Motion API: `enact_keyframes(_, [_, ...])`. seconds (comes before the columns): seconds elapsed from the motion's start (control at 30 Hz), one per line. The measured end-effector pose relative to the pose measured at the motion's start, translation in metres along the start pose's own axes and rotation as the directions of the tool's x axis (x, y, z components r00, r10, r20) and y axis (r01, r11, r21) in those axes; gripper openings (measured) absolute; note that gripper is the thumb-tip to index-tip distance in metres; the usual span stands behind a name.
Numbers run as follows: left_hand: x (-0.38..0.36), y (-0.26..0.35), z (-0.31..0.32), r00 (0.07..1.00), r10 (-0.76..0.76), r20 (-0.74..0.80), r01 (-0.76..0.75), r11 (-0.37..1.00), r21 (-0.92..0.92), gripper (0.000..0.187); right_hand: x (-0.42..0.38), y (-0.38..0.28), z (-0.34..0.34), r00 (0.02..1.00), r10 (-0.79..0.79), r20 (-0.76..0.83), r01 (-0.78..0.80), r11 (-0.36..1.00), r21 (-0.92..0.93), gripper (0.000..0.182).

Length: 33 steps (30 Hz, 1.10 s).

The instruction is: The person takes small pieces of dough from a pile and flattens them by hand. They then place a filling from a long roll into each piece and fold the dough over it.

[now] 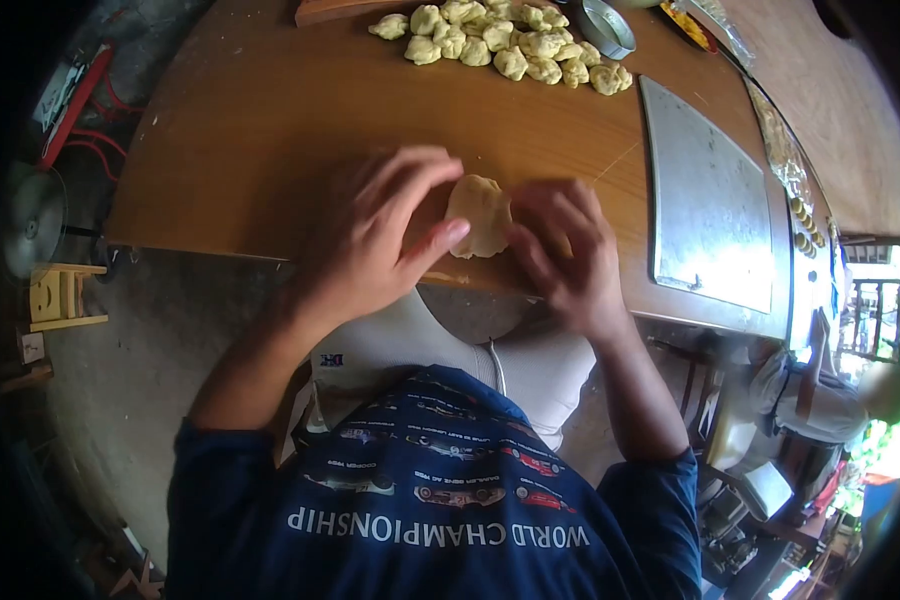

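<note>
A flattened, roundish piece of pale dough (481, 217) lies near the front edge of the brown wooden table (270, 130). On its left side is my left hand (385, 230), fingers apart, with the thumb reaching to the dough's left edge. My right hand (570, 245) is at the dough's right edge, its fingers curved and blurred by motion; whether they pinch the dough is unclear. Several lumps of yellowish dough (511, 63) sit in a group at the far side of the table.
A metal sheet (710, 200) lies to the right. Behind the lumps stand a round metal tin (607, 28) and a wooden board (345, 8). A fan (34, 222) is at the left. Another person (820, 400) is at the far right.
</note>
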<state>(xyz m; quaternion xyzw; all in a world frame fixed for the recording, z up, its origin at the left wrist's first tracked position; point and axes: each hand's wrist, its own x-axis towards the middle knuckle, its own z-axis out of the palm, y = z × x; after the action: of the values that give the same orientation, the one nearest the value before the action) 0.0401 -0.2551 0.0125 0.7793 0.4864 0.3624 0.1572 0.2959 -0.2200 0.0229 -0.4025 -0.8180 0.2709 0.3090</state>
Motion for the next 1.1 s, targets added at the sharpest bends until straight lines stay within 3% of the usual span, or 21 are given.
enact_keyframes(0.03, [0.001,-0.005,0.010,0.999,-0.015,-0.050,0.018,0.997,0.074,0.061,0.010,-0.005,0.001,0.999,-0.036,-0.024,0.033,0.991,-0.133,0.045])
enact_keyframes(0.07, [0.003,-0.004,0.016,0.999,-0.013,-0.049,0.016,0.997,0.073,0.061,0.017,-0.004,0.004,0.999,-0.035,-0.025,0.032,0.990,-0.135,0.045])
enact_keyframes(0.13, [0.006,-0.003,0.024,0.996,-0.090,-0.014,0.089,0.918,0.386,0.072,0.027,-0.001,0.009,1.000,-0.003,-0.026,-0.004,0.961,-0.276,0.063])
enact_keyframes(0.27, [0.000,-0.009,0.027,0.992,-0.107,0.062,0.071,0.902,0.426,0.077,0.030,0.023,0.017,0.999,0.030,0.027,-0.020,0.949,-0.315,0.072])
enact_keyframes(0.47, [0.003,-0.015,0.020,0.988,-0.111,0.111,0.062,0.926,0.372,0.075,0.030,0.026,0.016,1.000,0.015,0.027,-0.007,0.963,-0.271,0.073])
enact_keyframes(0.53, [0.010,-0.021,0.020,0.988,-0.122,0.099,0.085,0.945,0.315,0.073,0.033,0.027,0.012,0.993,0.089,0.072,-0.078,0.986,-0.148,0.075])
enact_keyframes(0.57, [0.013,-0.024,0.019,0.985,-0.139,0.104,0.109,0.961,0.254,0.070,0.036,0.026,0.013,0.994,0.086,0.070,-0.075,0.986,-0.148,0.075])
enact_keyframes(0.77, [0.022,-0.027,0.025,0.983,-0.161,0.089,0.127,0.943,0.308,0.065,0.048,0.034,0.018,0.996,0.048,0.078,-0.025,0.962,-0.272,0.079])
enact_keyframes(0.87, [0.026,-0.026,0.024,0.976,-0.189,0.112,0.144,0.935,0.325,0.066,0.047,0.038,0.020,0.997,-0.052,0.053,0.066,0.954,-0.293,0.078])
enact_keyframes(0.97, [0.031,-0.030,0.020,0.976,-0.183,0.114,0.147,0.950,0.275,0.063,0.046,0.035,0.016,0.999,-0.008,0.041,0.018,0.966,-0.256,0.078])
enact_keyframes(1.03, [0.034,-0.032,0.020,0.971,-0.203,0.130,0.165,0.954,0.252,0.062,0.049,0.033,0.011,0.993,0.102,0.053,-0.097,0.991,-0.090,0.077])
enact_keyframes(1.1, [0.042,-0.037,0.022,0.969,-0.216,0.123,0.185,0.957,0.222,0.058,0.049,0.035,0.013,0.995,0.083,0.049,-0.075,0.986,-0.149,0.077])
